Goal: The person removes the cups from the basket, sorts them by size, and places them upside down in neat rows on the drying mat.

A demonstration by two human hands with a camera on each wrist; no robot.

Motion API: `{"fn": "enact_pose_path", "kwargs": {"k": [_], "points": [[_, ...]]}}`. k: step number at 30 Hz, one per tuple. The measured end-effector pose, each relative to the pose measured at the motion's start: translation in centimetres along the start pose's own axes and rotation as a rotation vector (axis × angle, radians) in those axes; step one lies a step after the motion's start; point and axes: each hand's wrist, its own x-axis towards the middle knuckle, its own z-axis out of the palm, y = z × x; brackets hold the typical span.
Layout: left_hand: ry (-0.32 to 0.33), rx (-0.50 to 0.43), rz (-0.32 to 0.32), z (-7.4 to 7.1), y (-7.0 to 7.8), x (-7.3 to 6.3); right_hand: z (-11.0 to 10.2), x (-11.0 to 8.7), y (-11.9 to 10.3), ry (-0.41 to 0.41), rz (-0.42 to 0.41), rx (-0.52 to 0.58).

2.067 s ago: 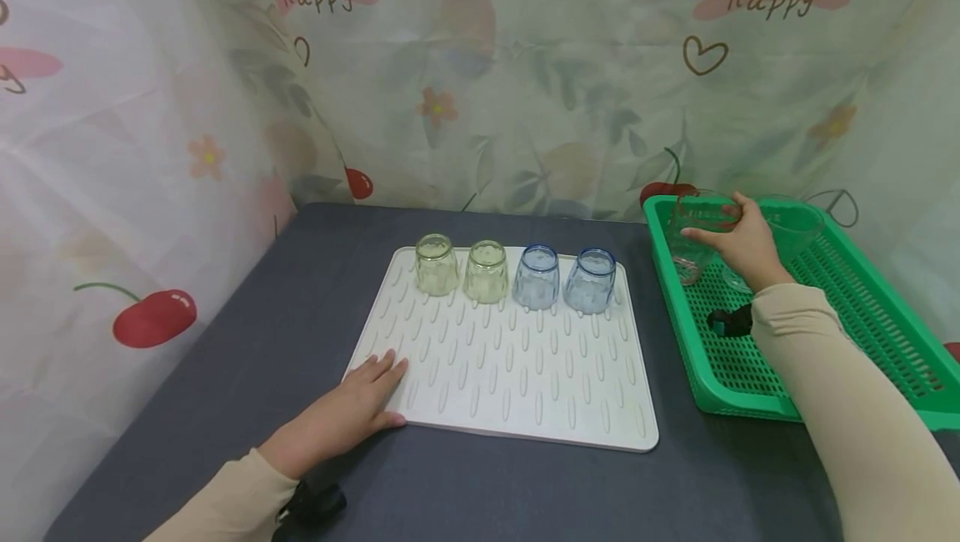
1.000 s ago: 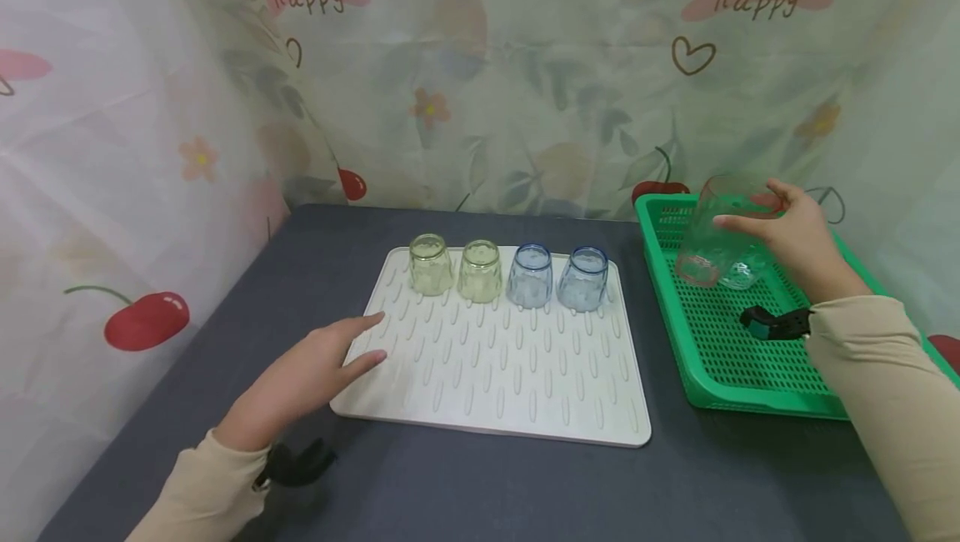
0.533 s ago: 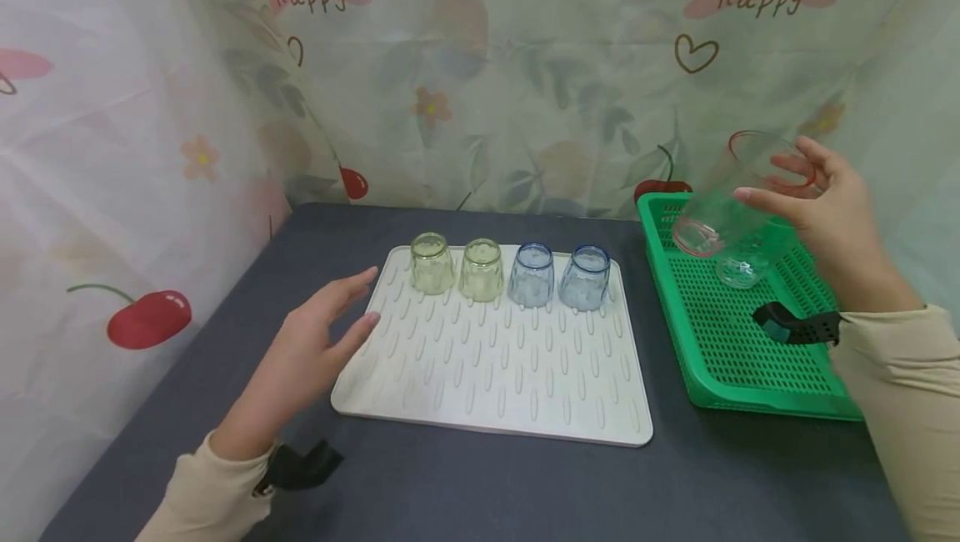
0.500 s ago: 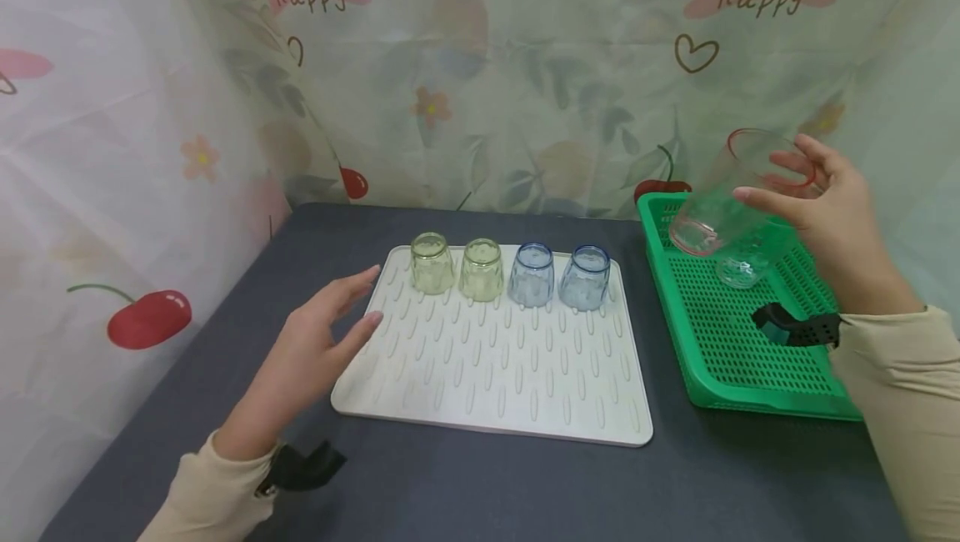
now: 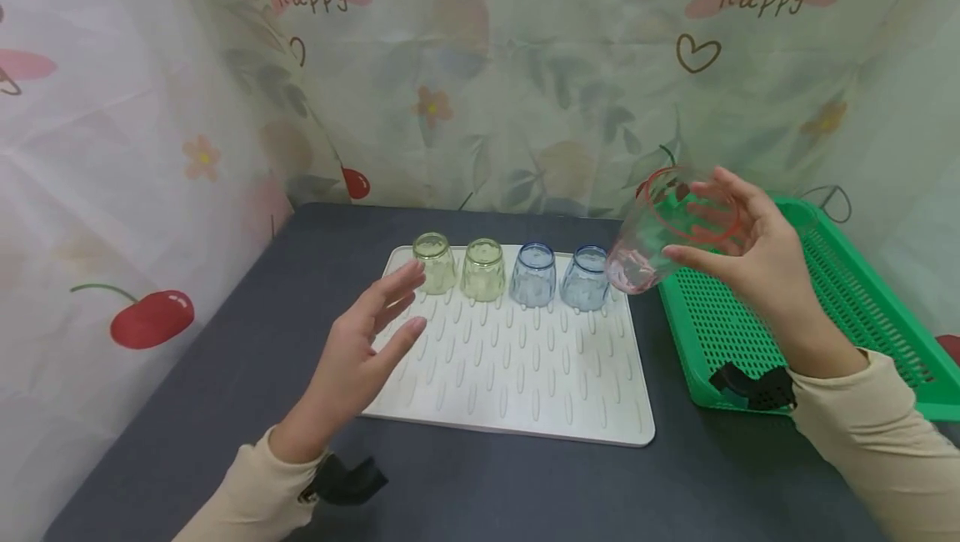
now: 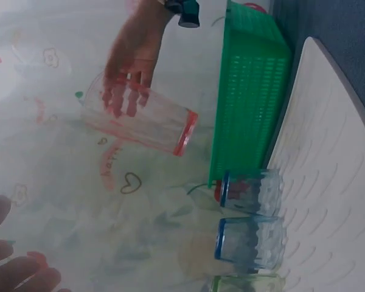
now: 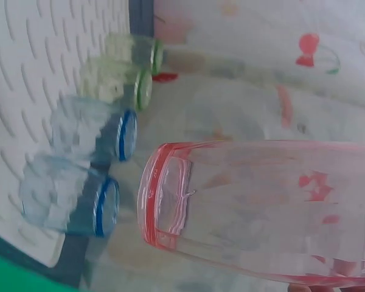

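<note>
The left hand (image 5: pixel 360 354), relaxed and holding nothing, hovers by the mat's (image 5: pixel 517 379) left side, with green cups (image 5: pixel 483 275) then blue cups (image 5: pixel 534 279) lining its far edge. The right hand (image 5: pixel 765 267) grips a tilted pink glass (image 5: pixel 647 235), raised near the basket's (image 5: pixel 679 338) left side: apparently mid-transfer, next needing steady lowering onto bare mat.

Head view looks down — wrist views, turned sideways, right nearest, share pink glass (image 7: pixel 255 207)
</note>
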Motion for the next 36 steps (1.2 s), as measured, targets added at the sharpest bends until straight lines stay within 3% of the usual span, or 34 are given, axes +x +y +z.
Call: {"fn": "enact_pose_path", "kwargs": {"k": [6,16,26,36], "points": [[-0.049,-0.049,-0.002,1.3,0.4,-0.1,2.8,-1.8,-0.5,-0.105,-0.073,0.024],[-0.159,-0.170,-0.055,3.5,1.4,-0.3,6.5,-4.6,-1.1,-0.267,-0.072,0.002],[-0.282,-0.137,-0.132,5.9,1.8,-0.1,9.4,-6.2,-0.8,-0.394,-0.127,0.030],[-0.265,-0.195,-0.142,6.8,1.6,-0.4,10.7,-7.1,-1.0,-0.468,-0.079,0.083]]}}
